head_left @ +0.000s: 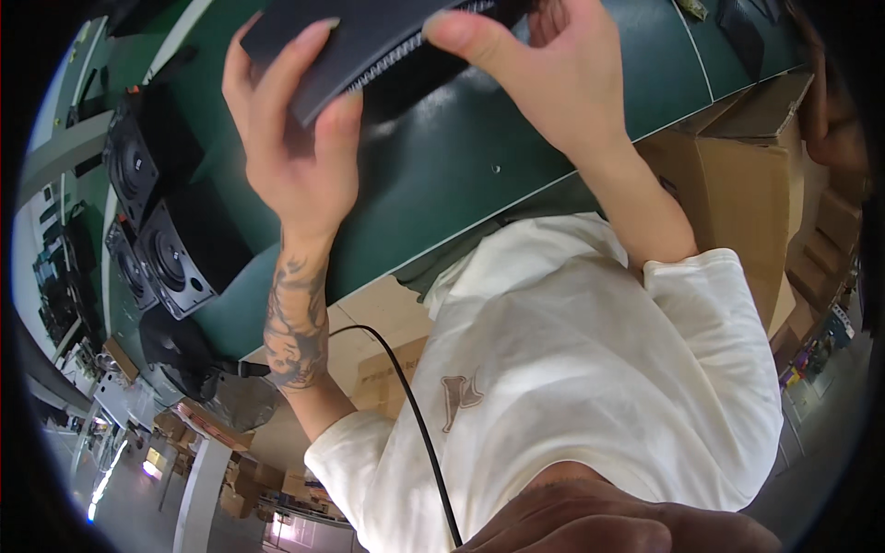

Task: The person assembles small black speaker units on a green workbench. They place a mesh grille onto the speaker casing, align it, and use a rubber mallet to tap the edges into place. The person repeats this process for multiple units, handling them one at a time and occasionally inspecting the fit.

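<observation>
While left grip (pixel 300 170) and right grip (pixel 567 83) pinch its edges, black box (pixel 373 41) between them, above green bench (pixel 442 175).

A flat-sided black box (pixel 373 39), top centre, pale-toothed along one edge; glossy dark-green tabletop (pixel 442 184), upper middle; white short-sleeved T-shirt (pixel 590 359), lower centre, with a brown emblem (pixel 454 398); square black speakers (pixel 171 258), left.

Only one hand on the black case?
No, the left hand has thumb and fingers on the black case, and the right hand holds its other end.
</observation>
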{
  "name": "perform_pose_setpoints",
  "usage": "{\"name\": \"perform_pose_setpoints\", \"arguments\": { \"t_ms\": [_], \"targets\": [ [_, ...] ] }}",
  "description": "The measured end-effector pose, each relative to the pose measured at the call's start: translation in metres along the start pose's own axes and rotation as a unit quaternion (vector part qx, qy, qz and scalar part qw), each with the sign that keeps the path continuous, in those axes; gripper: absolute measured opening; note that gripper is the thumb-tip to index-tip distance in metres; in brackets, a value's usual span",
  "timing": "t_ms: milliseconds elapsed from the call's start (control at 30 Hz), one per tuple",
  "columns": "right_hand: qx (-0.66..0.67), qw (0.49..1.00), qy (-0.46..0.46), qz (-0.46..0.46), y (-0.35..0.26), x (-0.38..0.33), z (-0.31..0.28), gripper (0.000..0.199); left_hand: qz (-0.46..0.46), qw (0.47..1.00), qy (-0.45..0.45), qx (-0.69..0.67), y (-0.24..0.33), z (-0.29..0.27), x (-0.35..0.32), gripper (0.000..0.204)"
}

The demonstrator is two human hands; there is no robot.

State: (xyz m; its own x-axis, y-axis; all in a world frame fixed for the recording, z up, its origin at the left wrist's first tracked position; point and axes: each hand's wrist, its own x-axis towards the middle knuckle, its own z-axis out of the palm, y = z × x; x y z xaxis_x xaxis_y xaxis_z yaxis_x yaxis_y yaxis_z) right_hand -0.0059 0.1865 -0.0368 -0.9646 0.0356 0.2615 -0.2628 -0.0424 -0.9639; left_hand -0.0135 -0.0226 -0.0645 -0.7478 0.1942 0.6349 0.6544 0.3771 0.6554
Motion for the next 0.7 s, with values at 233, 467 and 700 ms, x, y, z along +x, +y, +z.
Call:
{"name": "perform_pose_setpoints", "arguments": {
  "t_ms": [233, 467, 700],
  "targets": [
    [-0.041, 0.983, -0.163, -0.075, 0.021, 0.020, -0.039, 0.098, -0.007, 0.998, -0.049, -0.039, 0.006, -0.018, -0.002, 0.045],
    [0.068, 0.983, -0.161, -0.060, 0.031, 0.018, -0.032, 0.089, 0.031, 0.999, -0.021, 0.018, -0.003, -0.011, -0.013, 0.050],
    [-0.017, 0.992, -0.128, 0.008, -0.004, 0.010, -0.028, 0.073, -0.019, 0.999, -0.029, -0.014, 0.008, -0.013, -0.006, 0.055]
  ]
}}
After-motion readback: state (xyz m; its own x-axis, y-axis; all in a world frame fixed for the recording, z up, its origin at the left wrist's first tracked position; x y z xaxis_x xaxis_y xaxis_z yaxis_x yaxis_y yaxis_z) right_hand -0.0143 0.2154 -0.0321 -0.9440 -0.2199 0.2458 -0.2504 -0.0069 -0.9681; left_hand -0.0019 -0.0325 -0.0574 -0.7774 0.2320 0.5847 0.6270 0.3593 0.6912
